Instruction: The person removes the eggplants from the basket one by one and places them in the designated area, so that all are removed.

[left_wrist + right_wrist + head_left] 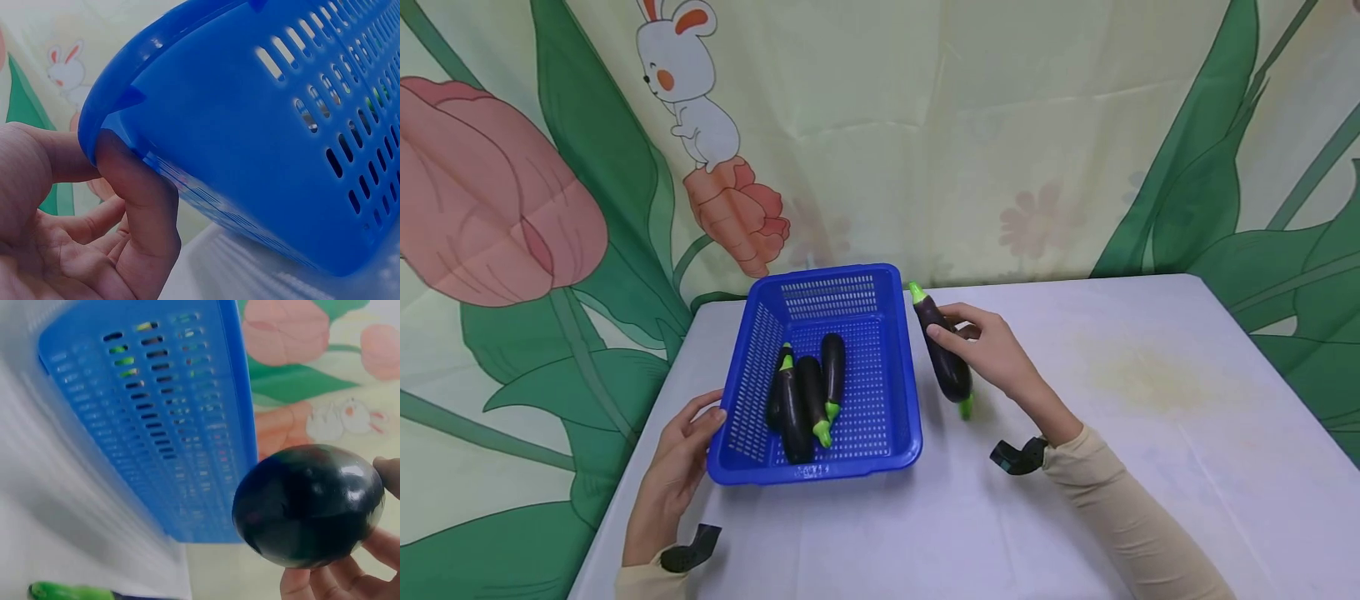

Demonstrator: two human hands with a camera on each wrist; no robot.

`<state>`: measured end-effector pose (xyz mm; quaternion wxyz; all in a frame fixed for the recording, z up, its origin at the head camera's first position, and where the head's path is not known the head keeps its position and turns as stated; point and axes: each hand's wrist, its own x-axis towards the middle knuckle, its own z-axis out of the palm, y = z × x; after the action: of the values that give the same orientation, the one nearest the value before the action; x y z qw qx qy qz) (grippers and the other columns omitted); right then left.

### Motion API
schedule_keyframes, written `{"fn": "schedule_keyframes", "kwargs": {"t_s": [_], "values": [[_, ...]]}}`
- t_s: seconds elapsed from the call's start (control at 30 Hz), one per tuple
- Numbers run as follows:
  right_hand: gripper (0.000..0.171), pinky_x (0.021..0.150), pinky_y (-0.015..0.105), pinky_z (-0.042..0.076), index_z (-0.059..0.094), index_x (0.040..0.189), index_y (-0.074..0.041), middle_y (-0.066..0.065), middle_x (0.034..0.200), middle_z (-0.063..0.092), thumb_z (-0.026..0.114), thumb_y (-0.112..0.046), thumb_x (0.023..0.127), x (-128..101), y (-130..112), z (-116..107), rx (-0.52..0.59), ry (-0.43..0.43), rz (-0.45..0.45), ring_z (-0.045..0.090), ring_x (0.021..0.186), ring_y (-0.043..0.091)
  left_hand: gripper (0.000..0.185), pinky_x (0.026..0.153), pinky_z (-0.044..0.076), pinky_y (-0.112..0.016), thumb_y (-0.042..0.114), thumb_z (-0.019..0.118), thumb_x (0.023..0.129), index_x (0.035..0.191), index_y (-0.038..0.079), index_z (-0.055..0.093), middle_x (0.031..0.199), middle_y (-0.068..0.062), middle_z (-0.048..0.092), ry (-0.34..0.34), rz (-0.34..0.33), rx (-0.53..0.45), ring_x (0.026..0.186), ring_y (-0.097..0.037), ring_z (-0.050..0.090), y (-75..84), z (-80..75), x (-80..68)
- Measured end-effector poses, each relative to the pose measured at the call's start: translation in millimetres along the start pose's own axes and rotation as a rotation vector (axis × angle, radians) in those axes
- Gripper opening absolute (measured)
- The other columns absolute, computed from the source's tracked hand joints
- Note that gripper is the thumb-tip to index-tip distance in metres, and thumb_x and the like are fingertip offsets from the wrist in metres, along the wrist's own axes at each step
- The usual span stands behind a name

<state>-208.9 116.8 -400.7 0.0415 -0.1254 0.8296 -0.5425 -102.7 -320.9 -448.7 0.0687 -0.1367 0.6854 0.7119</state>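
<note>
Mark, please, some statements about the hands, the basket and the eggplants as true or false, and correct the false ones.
1. The left hand grips the rim of the blue basket. True.
2. The blue basket is empty. False: several eggplants lie inside it.
3. The right hand holds one eggplant. True.
4. The held eggplant is inside the blue basket. False: it is outside, beside it.
5. In the head view, a green stem shows below the held eggplant. True.

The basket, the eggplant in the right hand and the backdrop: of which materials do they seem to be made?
Basket: probably moulded plastic, smooth with a slight sheen; regular slots pierce its walls.
Eggplant: real vegetable or imitation, I cannot tell; its dark surface is glossy, with bright highlights.
Backdrop: likely printed cloth, fairly matt; creases cross it.
</note>
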Motion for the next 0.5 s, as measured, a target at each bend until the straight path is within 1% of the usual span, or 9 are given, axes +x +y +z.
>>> {"fn": "schedule_keyframes", "kwargs": {"t_s": [0.1, 0.2, 0.33, 0.4, 0.5], "values": [[0.046, 0.085, 0.034, 0.054, 0.068, 0.135, -0.02, 0.007, 0.129, 0.072, 0.071, -0.048, 0.098, 2, 8, -6, 0.035, -0.011, 0.033, 0.074, 0.092, 0.017, 0.046, 0.085, 0.063, -0.026, 0.027, 0.062, 0.106, 0.147, 0.019, 0.044, 0.11, 0.014, 0.072, 0.004, -0.002, 0.007, 0.098, -0.007, 0.073, 0.6, -0.2, 0.3], [0.048, 0.083, 0.032, 0.056, 0.067, 0.136, -0.018, 0.009, 0.13, 0.07, 0.069, -0.048, 0.099, 3, 17, -12, 0.064, -0.01, 0.072, 0.074, 0.099, 0.014, 0.046, 0.085, 0.064, -0.026, 0.028, 0.063, 0.106, 0.147, 0.019, 0.044, 0.11, 0.014, 0.072, 0.006, -0.005, 0.01, 0.099, -0.007, 0.073, 0.9, 0.0, 0.6], [0.052, 0.079, 0.033, 0.062, 0.063, 0.141, -0.013, 0.014, 0.126, 0.067, 0.067, -0.046, 0.101, 5, 28, -19, 0.088, 0.0, 0.114, 0.07, 0.106, 0.013, 0.045, 0.085, 0.064, -0.027, 0.027, 0.062, 0.106, 0.146, 0.02, 0.044, 0.11, 0.014, 0.072, 0.004, -0.001, 0.006, 0.099, -0.007, 0.074, 0.5, 0.2, 0.2], [0.053, 0.079, 0.033, 0.063, 0.062, 0.143, -0.01, 0.015, 0.122, 0.065, 0.066, -0.044, 0.102, 7, 33, -23, 0.102, 0.003, 0.124, 0.07, 0.104, 0.012, 0.043, 0.084, 0.064, -0.027, 0.026, 0.062, 0.106, 0.145, 0.02, 0.045, 0.109, 0.013, 0.072, 0.0, 0.005, 0.001, 0.098, -0.007, 0.074, 0.1, 0.0, -0.2], [0.055, 0.078, 0.031, 0.063, 0.06, 0.145, -0.009, 0.011, 0.117, 0.066, 0.065, -0.045, 0.102, 8, 39, -28, 0.102, 0.011, 0.142, 0.068, 0.097, 0.007, 0.043, 0.084, 0.064, -0.028, 0.025, 0.062, 0.106, 0.145, 0.019, 0.045, 0.11, 0.013, 0.073, -0.004, 0.015, -0.001, 0.098, -0.008, 0.074, -0.5, -0.3, -0.6]]}}
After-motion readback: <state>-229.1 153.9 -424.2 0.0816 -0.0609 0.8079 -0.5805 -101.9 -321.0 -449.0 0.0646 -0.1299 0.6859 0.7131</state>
